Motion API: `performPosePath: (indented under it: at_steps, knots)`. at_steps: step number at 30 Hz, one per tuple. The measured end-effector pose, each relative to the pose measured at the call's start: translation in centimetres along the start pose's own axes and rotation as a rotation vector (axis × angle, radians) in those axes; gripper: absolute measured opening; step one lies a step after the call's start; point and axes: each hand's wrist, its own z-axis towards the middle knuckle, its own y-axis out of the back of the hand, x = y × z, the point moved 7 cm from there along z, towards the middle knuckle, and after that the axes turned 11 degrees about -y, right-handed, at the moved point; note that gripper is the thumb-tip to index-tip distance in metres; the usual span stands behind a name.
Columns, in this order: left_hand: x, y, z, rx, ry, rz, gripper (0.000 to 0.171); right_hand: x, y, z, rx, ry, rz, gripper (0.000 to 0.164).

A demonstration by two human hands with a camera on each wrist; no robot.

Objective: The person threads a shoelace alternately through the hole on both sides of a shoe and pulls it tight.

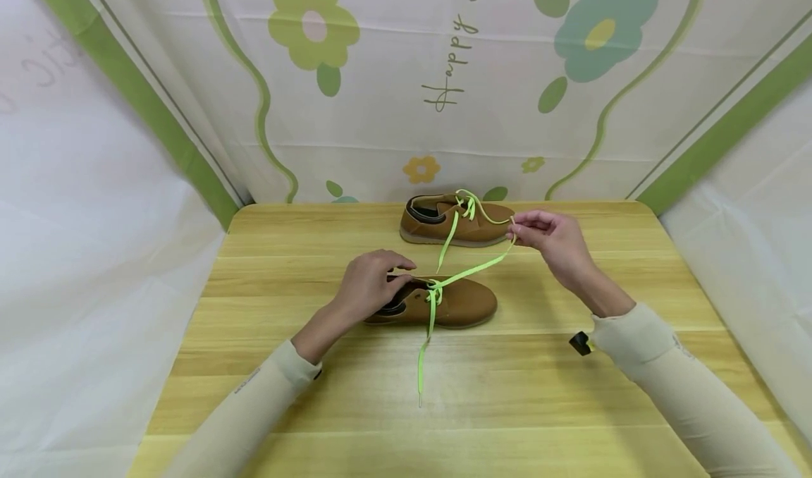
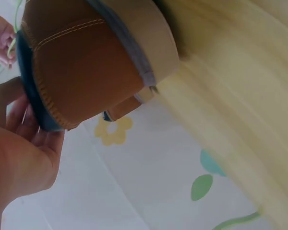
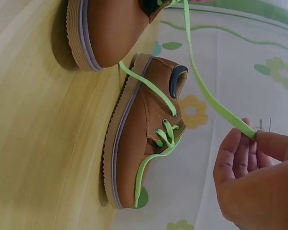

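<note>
A brown shoe (image 1: pixel 469 303) with neon green laces stands nearer to me, toe to the right. From its eyelets a green shoelace (image 1: pixel 472 271) runs up to my right hand (image 1: pixel 550 242), which pinches it near its end between thumb and fingers; the right wrist view also has this hand (image 3: pixel 254 177) and the pinched lace. My left hand (image 1: pixel 373 284) hovers at the shoe's opening, thumb and forefinger apart, with nothing seen between them. In the left wrist view that hand (image 2: pixel 26 158) is beside the heel collar (image 2: pixel 31 91), its fingertips partly hidden. The other lace end (image 1: pixel 421 372) lies toward me across the table.
A second brown shoe (image 1: pixel 472 233) with loose green laces stands behind, near the back edge of the wooden table (image 1: pixel 304 407). White cloth walls (image 1: pixel 380 118) with printed flowers rise at the back and sides.
</note>
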Motion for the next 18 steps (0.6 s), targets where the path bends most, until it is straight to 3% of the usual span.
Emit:
performPosePath:
  at_steps: [5, 12, 18]
  knots:
    - [-1.0, 1.2, -0.5, -0.033, -0.027, 0.006, 0.003, 0.7, -1.3, -0.4, 0.01, 0.071, -0.193, 0.023]
    - [-1.6, 1.1, -1.5, 0.054, 0.022, 0.041, 0.007, 1.2, -3.0, -0.8, 0.023, 0.158, -0.343, 0.013]
    - [-1.9, 0.4, -2.1, 0.115, 0.039, 0.099, 0.013, 1.0, -4.6, -1.0, 0.029, 0.18, -0.415, 0.011]
